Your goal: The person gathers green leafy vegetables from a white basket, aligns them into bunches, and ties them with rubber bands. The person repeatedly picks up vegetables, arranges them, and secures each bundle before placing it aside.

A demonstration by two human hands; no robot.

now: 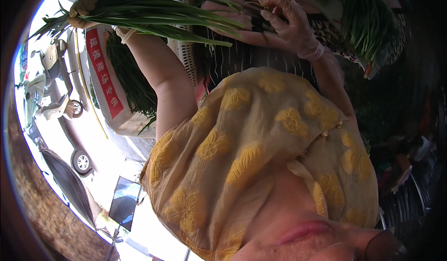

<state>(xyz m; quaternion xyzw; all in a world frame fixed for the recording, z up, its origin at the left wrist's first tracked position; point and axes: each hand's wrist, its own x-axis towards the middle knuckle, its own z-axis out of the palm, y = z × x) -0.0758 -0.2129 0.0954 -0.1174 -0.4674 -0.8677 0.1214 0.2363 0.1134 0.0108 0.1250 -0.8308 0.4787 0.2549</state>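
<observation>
My left hand (83,8), in a yellowish glove, grips a bunch of long flat green leaves (150,15), probably Chinese chives, near one end. The leaves stretch sideways to the right, and their tips fan out over my lap. My right hand (288,23) wears a thin see-through glove. Its thumb and forefinger pinch a thin pale strand (252,4), apparently a withered leaf, just beyond the leaf tips. Dark cloth with white streaks (251,57) covers my lap below the hands. Bare skin, seemingly of a leg (223,11), shows behind the leaves.
A white slotted plastic basket (185,51) stands beside my lap. Left of it, more leaves (129,76) lie by a pale sack with a red lettered band (104,74). Another leafy heap (370,23) rests at the right on patterned cloth. A scooter (52,62) is parked farther left.
</observation>
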